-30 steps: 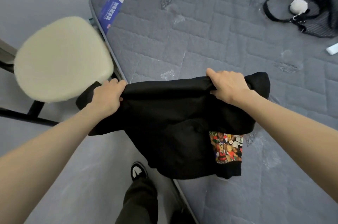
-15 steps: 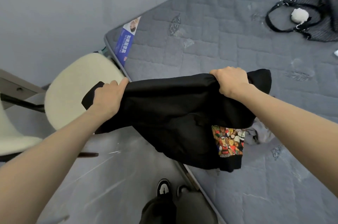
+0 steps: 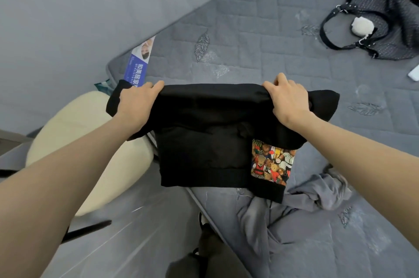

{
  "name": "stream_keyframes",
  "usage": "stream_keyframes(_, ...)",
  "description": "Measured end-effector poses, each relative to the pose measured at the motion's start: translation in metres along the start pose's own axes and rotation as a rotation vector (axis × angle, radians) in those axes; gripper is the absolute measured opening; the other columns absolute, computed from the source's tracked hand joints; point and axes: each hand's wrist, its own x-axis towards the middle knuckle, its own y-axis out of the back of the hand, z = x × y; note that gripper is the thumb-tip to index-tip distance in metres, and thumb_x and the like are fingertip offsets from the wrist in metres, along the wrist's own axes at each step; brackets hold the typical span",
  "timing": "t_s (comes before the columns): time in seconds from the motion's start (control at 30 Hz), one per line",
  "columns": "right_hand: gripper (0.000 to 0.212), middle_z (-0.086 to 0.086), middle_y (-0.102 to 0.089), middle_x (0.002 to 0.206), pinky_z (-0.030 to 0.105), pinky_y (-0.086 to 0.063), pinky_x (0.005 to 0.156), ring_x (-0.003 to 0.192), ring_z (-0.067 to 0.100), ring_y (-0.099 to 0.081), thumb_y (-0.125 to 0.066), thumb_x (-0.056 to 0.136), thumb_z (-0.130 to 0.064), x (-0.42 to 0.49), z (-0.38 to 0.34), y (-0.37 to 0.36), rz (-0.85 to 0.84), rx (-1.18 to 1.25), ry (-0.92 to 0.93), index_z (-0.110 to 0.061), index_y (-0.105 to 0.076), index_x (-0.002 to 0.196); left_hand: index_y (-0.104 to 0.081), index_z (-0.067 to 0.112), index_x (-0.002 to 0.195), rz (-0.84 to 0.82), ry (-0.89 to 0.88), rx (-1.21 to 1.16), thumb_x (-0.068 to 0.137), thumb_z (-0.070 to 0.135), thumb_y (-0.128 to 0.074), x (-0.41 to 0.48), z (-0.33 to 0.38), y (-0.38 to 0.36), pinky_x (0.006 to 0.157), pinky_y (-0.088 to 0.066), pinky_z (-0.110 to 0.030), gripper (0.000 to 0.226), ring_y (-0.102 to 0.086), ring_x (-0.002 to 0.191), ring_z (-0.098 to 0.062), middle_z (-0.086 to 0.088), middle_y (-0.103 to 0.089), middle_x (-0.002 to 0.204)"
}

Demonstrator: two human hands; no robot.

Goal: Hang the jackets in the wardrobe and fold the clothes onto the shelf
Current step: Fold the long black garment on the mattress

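Note:
A black garment (image 3: 204, 132) with a colourful teddy-bear patch (image 3: 272, 162) hangs doubled over, held up above the edge of a grey quilted mattress (image 3: 249, 35). My left hand (image 3: 138, 103) grips its top fold at the left and my right hand (image 3: 288, 98) grips the top fold at the right. The cloth is stretched flat between them and its lower hem hangs over the mattress corner. A crumpled grey garment (image 3: 299, 205) lies on the mattress just below the patch.
A cream round stool (image 3: 90, 141) stands on the floor to the left, close under my left arm. A black handbag (image 3: 381, 21) with a white pompom lies at the mattress's far right. A blue label (image 3: 138, 64) sits at the mattress corner. My shoe (image 3: 203, 221) shows below.
Both hands have lifted and pulled the garment taut, so it now hangs squarer and flatter. The view has shifted, bringing the grey garment on the mattress into sight.

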Motion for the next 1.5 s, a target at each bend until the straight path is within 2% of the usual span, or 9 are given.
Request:
stream_keyframes(0.27, 0.040, 0.017, -0.043, 0.113, 0.037, -0.030, 0.063, 0.089, 0.035, -0.047, -0.058, 0.082, 0.004, 0.036, 0.021, -0.017, 0.079, -0.012, -0.099, -0.009, -0.047, 0.118, -0.028, 0.018, 0.139, 0.120, -0.058, -0.055, 0.083, 0.000, -0.060, 0.067, 0.011, -0.008, 0.056, -0.037, -0.037, 0.067, -0.062, 0.074, -0.039, -0.013, -0.056, 0.118)
stream_keyframes(0.43, 0.059, 0.017, -0.041, 0.124, 0.037, -0.035, 0.069, 0.099, 0.035, -0.046, -0.059, 0.079, 0.004, 0.025, 0.023, -0.040, 0.051, 0.030, -0.109, -0.017, -0.043, 0.132, -0.028, 0.023, 0.146, 0.110, -0.087, -0.153, 0.084, -0.004, -0.057, 0.064, 0.020, -0.044, 0.063, -0.041, -0.038, 0.074, -0.063, 0.083, -0.044, 0.000, -0.035, 0.152)
stream_keyframes(0.57, 0.066, 0.013, -0.040, 0.128, 0.040, -0.040, 0.078, 0.104, 0.033, -0.046, -0.064, 0.081, -0.017, -0.012, 0.016, -0.081, -0.163, 0.043, -0.134, -0.025, -0.037, 0.141, -0.021, 0.028, 0.150, -0.064, -0.179, -0.128, 0.088, -0.002, -0.047, 0.040, 0.029, -0.093, 0.056, -0.034, -0.031, 0.074, -0.064, 0.078, -0.034, 0.005, -0.015, 0.159)
stream_keyframes(0.77, 0.070, 0.005, -0.028, 0.140, 0.037, -0.044, 0.092, 0.119, 0.028, -0.046, -0.059, 0.087, -0.015, -0.065, 0.007, -0.136, -0.773, 0.139, -0.230, -0.032, -0.024, 0.145, -0.037, 0.038, 0.138, -0.406, -0.422, -0.235, 0.084, 0.064, -0.052, -0.001, 0.026, -0.148, 0.072, -0.050, -0.028, 0.062, -0.063, 0.095, -0.014, 0.016, -0.034, 0.143)
stream_keyframes(0.87, 0.056, 0.005, -0.044, 0.135, 0.040, -0.043, 0.097, 0.122, 0.027, -0.046, -0.052, 0.089, -0.015, -0.081, 0.001, -0.148, -0.889, 0.286, -0.373, -0.030, -0.037, 0.141, -0.054, 0.026, 0.127, -0.218, -0.249, -0.562, 0.093, 0.050, -0.046, -0.008, 0.027, -0.163, 0.077, -0.048, -0.032, 0.042, -0.059, 0.096, -0.017, 0.006, -0.058, 0.110)
stream_keyframes(0.97, 0.043, 0.008, -0.050, 0.124, 0.041, -0.042, 0.089, 0.116, 0.030, -0.042, -0.054, 0.087, -0.015, -0.088, -0.012, -0.155, -0.446, 0.317, -0.567, -0.020, -0.051, 0.129, -0.053, 0.014, 0.128, 0.059, 0.114, -0.720, 0.094, 0.030, -0.053, 0.007, 0.032, -0.171, 0.094, -0.040, -0.042, 0.037, -0.049, 0.107, -0.033, -0.012, -0.053, 0.114)
stream_keyframes(1.07, 0.049, 0.012, -0.041, 0.134, 0.049, -0.041, 0.092, 0.119, 0.035, -0.035, -0.058, 0.087, -0.016, -0.082, -0.030, -0.161, -0.226, 0.422, -0.591, -0.022, -0.048, 0.134, -0.032, 0.020, 0.144, -0.102, 0.367, -0.984, 0.086, 0.044, -0.064, 0.031, 0.034, -0.176, 0.110, -0.026, -0.041, 0.071, -0.032, 0.130, -0.031, -0.015, -0.036, 0.139)
stream_keyframes(1.2, 0.061, 0.000, -0.006, 0.159, 0.060, -0.027, 0.108, 0.138, 0.041, -0.012, -0.055, 0.093, -0.032, -0.057, -0.055, -0.179, -0.314, 0.491, -0.503, -0.043, -0.026, 0.146, -0.019, 0.026, 0.148, -0.302, 0.502, -1.120, 0.067, 0.064, -0.073, 0.059, 0.036, -0.195, 0.112, -0.029, -0.048, 0.104, -0.031, 0.137, -0.029, -0.007, -0.030, 0.149)
stream_keyframes(1.5, 0.081, -0.001, 0.032, 0.154, 0.075, -0.002, 0.105, 0.137, 0.054, 0.021, -0.044, 0.091, -0.020, -0.020, -0.091, -0.211, -0.516, 0.468, -0.572, -0.055, 0.005, 0.145, -0.057, 0.010, 0.121, -0.363, 0.692, -1.243, 0.083, 0.059, -0.060, 0.090, 0.049, -0.211, 0.094, -0.044, -0.035, 0.062, -0.055, 0.113, -0.028, -0.005, -0.059, 0.117)
